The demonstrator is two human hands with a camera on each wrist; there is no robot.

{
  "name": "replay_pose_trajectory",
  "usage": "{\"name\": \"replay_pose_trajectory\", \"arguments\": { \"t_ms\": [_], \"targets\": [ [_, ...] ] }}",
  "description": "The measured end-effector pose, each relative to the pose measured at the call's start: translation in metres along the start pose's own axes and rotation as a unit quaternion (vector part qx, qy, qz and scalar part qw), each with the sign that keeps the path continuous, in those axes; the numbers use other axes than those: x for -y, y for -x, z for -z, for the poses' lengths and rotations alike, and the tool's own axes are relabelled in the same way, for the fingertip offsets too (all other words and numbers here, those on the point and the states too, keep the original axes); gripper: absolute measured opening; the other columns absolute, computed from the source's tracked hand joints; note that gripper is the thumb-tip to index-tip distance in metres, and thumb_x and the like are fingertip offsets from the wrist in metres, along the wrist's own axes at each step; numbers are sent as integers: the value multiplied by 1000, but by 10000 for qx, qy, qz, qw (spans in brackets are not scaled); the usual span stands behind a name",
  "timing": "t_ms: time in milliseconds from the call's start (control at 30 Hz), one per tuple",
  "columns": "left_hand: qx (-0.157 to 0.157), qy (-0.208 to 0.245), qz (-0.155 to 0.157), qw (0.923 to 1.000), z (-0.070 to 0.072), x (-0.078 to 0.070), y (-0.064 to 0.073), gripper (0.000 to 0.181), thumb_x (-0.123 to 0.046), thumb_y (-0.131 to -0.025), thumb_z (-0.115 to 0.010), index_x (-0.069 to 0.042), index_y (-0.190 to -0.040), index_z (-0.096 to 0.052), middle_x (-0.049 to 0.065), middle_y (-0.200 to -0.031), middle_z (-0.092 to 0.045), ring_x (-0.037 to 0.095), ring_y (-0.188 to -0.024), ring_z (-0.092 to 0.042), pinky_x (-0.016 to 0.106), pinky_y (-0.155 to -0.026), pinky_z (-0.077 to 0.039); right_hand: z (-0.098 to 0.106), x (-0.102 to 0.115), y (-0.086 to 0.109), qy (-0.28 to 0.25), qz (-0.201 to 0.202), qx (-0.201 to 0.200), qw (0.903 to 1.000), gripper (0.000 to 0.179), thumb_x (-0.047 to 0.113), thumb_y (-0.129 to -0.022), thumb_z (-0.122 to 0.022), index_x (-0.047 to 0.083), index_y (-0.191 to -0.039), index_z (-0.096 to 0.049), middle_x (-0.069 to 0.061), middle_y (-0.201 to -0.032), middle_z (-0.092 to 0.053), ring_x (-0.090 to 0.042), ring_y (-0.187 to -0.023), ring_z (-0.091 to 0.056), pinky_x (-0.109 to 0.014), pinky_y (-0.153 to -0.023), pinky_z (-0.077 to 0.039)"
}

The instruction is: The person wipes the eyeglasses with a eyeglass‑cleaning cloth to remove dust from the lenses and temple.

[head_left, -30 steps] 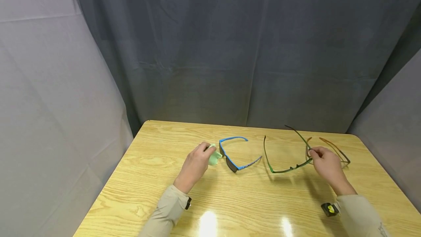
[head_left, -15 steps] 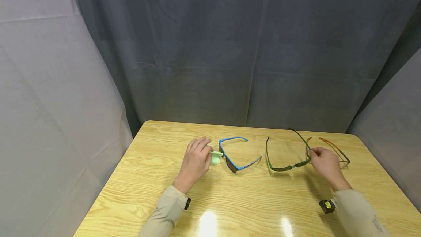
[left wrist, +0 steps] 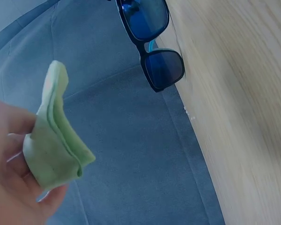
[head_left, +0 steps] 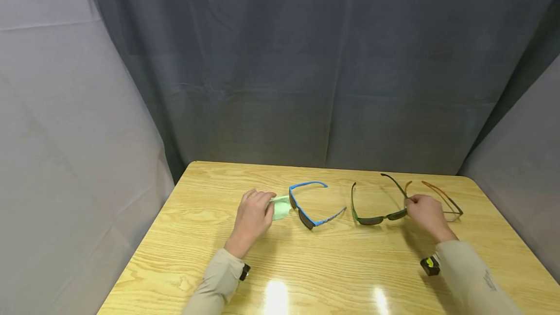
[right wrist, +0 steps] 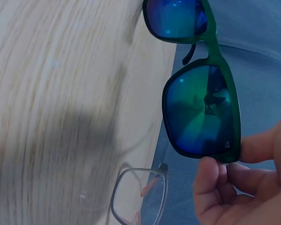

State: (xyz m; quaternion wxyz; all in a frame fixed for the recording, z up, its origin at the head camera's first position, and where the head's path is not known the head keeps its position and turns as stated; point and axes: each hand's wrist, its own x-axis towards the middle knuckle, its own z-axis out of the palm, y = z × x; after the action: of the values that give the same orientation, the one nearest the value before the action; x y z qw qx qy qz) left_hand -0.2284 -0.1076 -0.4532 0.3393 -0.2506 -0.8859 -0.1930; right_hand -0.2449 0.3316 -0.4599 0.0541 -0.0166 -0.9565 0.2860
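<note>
My left hand [head_left: 253,218] pinches a folded pale green cloth [left wrist: 56,140] above the table, just left of the blue sunglasses [head_left: 307,218]. Those sunglasses lie with arms unfolded and dark lenses facing me. At the right, my right hand [head_left: 426,214] grips the green-framed sunglasses [head_left: 371,220] by the corner where lens frame and arm meet. Their arms are spread toward the back, and the lenses shine blue-green in the right wrist view. Behind that hand sit clear-lensed eyeglasses [right wrist: 140,194] with orange-brown arms, partly hidden by it in the head view.
The wooden table [head_left: 332,266] runs back to a dark grey curtain [head_left: 262,86]. Pale grey cloth walls [head_left: 65,159] stand at both sides. Each wrist wears a small black camera [head_left: 430,265].
The green sunglasses have come down and tilted, so their lenses now face me. My left hand has shifted slightly left, with more of the cloth showing. The blue sunglasses stay put.
</note>
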Motion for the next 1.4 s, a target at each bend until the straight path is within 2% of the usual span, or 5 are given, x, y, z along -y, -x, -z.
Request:
{"name": "replay_pose_trajectory", "arguments": {
  "t_ms": [167, 400, 567, 1267, 1400],
  "targets": [
    [265, 88, 424, 9987, 3, 2, 4, 11, -6, -85, -65, -7, -94, -71, 2, -88, -69, 16, -77, -64, 33, -73, -52, -2, -5, -6, 96, -26, 238, 9997, 39, 20, -97, -36, -8, -90, -62, -7, -65, -57, -20, -57, -46, -31, -50, -38],
    [553, 222, 860, 9945, 6, 4, 8, 10, -8, -88, -62, -8, -97, -67, 3, -83, -69, 10, -61, -60, 22, -52, -48, -5, -6, -11, 177, -12, 287, 9994, 31, 13, -90, -41, -5, -80, -63, -6, -65, -58, -19, -53, -42, -30, -47, -34],
    [744, 508, 1129, 9895, 9, 5, 9, 12, -8, -91, -57, -5, -101, -63, 6, -77, -68, 7, -50, -51, 19, -43, -41, -11, -8, -15, 389, -82, 212, 9990, 28, 10, -83, -40, 13, -55, -41, 3, -48, -34, -13, -45, -26, -26, -45, -25],
    [1103, 832, 1580, 9777, 12, 8, 11, 16, -10, -94, -53, -5, -107, -61, 6, -69, -61, 5, -41, -42, 20, -36, -35, -23, -8, -21, 431, -383, 49, 9983, 24, 9, -81, -43, 13, -57, -39, 3, -48, -30, -15, -44, -28, -30, -43, -30],
    [1163, 884, 1674, 9750, 11, 9, 10, 20, -10, -95, -52, -4, -111, -63, 10, -78, -66, 5, -42, -44, 19, -36, -36, -22, -6, -21, 458, -450, 89, 9979, 25, 13, -86, -41, 9, -62, -43, -3, -52, -41, -21, -49, -40, -34, -45, -36]
  ]
}}
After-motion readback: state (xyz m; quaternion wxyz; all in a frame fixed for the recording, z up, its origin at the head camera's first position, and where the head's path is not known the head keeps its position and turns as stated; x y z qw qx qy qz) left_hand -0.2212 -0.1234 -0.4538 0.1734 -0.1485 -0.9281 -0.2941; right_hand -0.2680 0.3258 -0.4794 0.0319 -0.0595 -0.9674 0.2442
